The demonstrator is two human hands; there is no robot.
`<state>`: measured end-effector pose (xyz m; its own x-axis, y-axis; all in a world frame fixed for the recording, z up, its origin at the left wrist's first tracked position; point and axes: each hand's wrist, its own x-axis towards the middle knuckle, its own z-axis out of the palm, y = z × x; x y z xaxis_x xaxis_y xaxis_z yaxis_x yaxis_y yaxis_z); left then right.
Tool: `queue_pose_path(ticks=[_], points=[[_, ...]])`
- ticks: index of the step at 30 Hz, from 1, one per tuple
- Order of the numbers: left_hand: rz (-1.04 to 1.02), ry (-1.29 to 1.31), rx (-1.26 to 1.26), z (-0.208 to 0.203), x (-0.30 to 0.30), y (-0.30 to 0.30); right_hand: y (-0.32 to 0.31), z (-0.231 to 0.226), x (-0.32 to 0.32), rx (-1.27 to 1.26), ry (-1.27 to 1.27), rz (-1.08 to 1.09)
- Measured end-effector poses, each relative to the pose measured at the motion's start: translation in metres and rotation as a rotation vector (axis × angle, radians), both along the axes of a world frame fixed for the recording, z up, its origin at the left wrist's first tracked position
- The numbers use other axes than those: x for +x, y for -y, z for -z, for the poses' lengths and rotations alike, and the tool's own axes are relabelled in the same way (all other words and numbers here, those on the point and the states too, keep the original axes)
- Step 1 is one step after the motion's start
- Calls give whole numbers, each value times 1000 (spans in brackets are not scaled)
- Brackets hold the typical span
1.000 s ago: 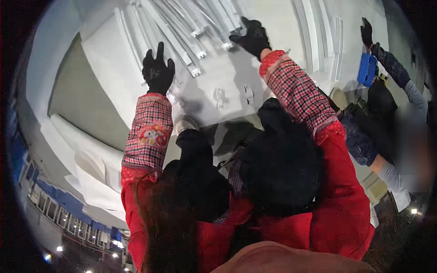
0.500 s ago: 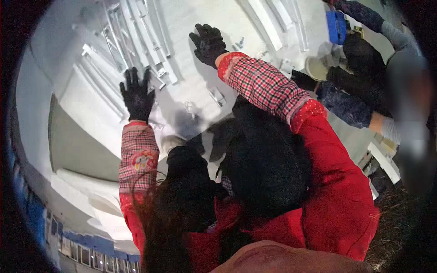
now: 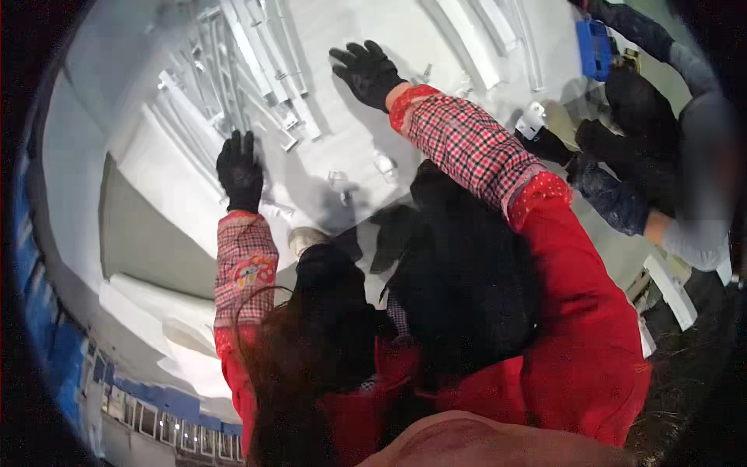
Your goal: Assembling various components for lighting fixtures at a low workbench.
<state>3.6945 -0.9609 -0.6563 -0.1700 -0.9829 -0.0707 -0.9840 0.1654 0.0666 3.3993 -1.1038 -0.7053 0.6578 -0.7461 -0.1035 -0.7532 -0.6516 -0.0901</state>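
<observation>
Both my hands wear black gloves and reach out over a white sheet (image 3: pixel 334 148). My left hand (image 3: pixel 240 173) is flat, its fingers stretched out, near the close ends of several long white metal bars (image 3: pixel 268 70). I cannot tell whether it touches the sheet. Farther off and to the right, my right hand (image 3: pixel 364 74) is spread with nothing in it, beside the bars. A small pale metal bracket (image 3: pixel 385 166) lies on the sheet between my hands and knees. To its left is another small metal part (image 3: pixel 338 187), partly in shadow.
At the right a co-worker's gloved hand (image 3: pixel 548 146) holds a small white bracket (image 3: pixel 531 121). More long white rails (image 3: pixel 471 43) lie at the top. A blue bin (image 3: pixel 595 50) stands at the far right. Rolled white sheeting (image 3: pixel 156 300) lies at the lower left.
The whole view has shifted a little, so things sit farther right and lower. My hands stay stretched out and hold nothing. The co-worker's white bracket has come into clearer sight.
</observation>
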Motion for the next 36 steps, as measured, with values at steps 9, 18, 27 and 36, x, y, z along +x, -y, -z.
queue_pose_path(ticks=[9,18,27,36], points=[[-107,1,102,1,-3,-15,53,21,-118,-153,-59,670],[-50,-32,31,9,-13,-14,33,16,-125,-274,93,460],[-35,-57,82,1,-5,-20,59,-7,-151,15,-207,773],[15,-125,-6,-6,1,-17,94,9,-211,89,249,688]])
